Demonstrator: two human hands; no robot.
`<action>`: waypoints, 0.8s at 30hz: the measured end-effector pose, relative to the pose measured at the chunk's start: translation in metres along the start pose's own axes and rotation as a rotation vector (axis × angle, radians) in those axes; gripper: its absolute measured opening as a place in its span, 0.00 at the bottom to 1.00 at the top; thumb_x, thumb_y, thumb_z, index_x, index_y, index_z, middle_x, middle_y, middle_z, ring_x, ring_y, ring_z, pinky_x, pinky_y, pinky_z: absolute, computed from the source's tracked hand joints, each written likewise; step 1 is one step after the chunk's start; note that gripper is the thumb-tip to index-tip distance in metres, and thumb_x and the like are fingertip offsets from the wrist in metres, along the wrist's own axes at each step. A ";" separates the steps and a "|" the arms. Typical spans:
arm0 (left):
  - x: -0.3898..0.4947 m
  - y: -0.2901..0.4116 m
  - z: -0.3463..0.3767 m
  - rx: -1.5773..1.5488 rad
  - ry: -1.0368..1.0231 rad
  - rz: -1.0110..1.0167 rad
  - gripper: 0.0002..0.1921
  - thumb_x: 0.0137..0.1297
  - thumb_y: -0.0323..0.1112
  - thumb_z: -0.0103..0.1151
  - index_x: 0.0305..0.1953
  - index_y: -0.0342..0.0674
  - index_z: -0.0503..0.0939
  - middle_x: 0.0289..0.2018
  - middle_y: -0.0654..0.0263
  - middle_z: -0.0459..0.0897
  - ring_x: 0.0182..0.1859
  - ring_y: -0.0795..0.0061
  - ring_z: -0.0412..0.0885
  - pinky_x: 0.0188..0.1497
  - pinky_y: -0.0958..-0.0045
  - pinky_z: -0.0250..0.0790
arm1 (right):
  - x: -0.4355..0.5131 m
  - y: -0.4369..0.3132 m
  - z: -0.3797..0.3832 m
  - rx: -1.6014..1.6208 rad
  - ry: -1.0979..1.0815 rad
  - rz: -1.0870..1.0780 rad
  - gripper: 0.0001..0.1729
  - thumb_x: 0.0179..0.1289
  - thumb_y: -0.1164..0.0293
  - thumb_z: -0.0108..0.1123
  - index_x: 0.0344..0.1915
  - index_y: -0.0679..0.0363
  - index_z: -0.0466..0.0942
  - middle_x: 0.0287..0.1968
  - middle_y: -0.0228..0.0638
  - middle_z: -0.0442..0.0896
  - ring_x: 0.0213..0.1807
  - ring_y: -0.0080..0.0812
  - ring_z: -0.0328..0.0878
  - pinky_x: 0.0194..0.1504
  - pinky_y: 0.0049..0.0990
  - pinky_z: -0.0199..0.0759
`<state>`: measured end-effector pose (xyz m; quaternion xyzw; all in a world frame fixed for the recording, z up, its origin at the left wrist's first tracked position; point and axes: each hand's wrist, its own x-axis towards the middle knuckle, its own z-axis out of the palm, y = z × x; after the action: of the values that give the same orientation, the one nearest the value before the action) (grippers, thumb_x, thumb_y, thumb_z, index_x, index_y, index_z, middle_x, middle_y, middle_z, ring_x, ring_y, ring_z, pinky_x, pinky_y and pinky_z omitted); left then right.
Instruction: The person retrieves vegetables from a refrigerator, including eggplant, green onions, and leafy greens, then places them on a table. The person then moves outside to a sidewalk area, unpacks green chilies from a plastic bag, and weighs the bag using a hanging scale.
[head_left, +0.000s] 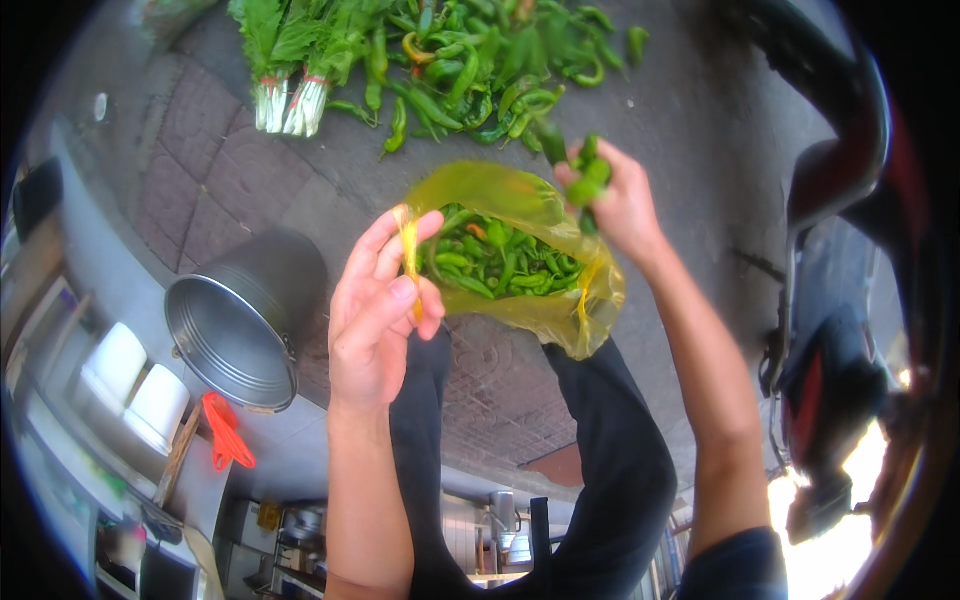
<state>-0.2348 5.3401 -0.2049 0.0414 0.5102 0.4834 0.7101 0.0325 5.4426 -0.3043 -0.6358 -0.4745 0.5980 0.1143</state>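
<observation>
My left hand (382, 307) grips the rim of a yellow plastic bag (495, 187) at its left side, pinching the film between thumb and fingers. The bag's mouth gapes, and green peppers (502, 259), one partly orange, lie inside. Just beyond the bag's right rim, my right hand (619, 191) holds several green peppers (589, 176), slightly blurred. Past the bag, a large heap of long green peppers (465, 75) is spread on the paving, a few of them reddish or orange. Leafy greens (300, 37) with white stems tied in red lie left of the heap.
A metal bucket (232, 337) lies tipped on its side at the left. Near it are white containers (157, 405) and a red plastic bag (225, 431). A dark red and black vehicle (814, 390), apparently a motorcycle, stands at the right. My dark-trousered legs flank the bag.
</observation>
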 end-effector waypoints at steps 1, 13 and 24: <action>0.001 0.000 0.001 0.004 0.000 -0.001 0.38 0.69 0.32 0.60 0.77 0.30 0.58 0.73 0.41 0.69 0.37 0.73 0.82 0.35 0.77 0.72 | 0.022 -0.004 0.001 -0.023 0.031 0.001 0.17 0.69 0.70 0.67 0.56 0.62 0.82 0.35 0.36 0.88 0.28 0.22 0.84 0.29 0.26 0.75; -0.001 -0.002 -0.003 0.039 0.024 0.007 0.39 0.69 0.33 0.60 0.78 0.31 0.57 0.73 0.40 0.68 0.39 0.72 0.82 0.38 0.74 0.74 | 0.027 0.004 0.030 -0.087 0.099 -0.118 0.54 0.61 0.57 0.75 0.82 0.54 0.57 0.80 0.57 0.61 0.80 0.55 0.61 0.81 0.47 0.57; -0.006 -0.012 -0.004 0.212 0.151 -0.072 0.34 0.72 0.28 0.60 0.76 0.31 0.62 0.38 0.60 0.85 0.38 0.76 0.81 0.46 0.75 0.74 | -0.175 0.213 0.030 0.244 0.278 0.886 0.13 0.67 0.75 0.58 0.50 0.63 0.82 0.38 0.48 0.89 0.40 0.46 0.89 0.46 0.41 0.81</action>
<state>-0.2305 5.3279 -0.2093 0.0614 0.6115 0.4025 0.6784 0.1348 5.1891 -0.3493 -0.8327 -0.0647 0.5497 -0.0153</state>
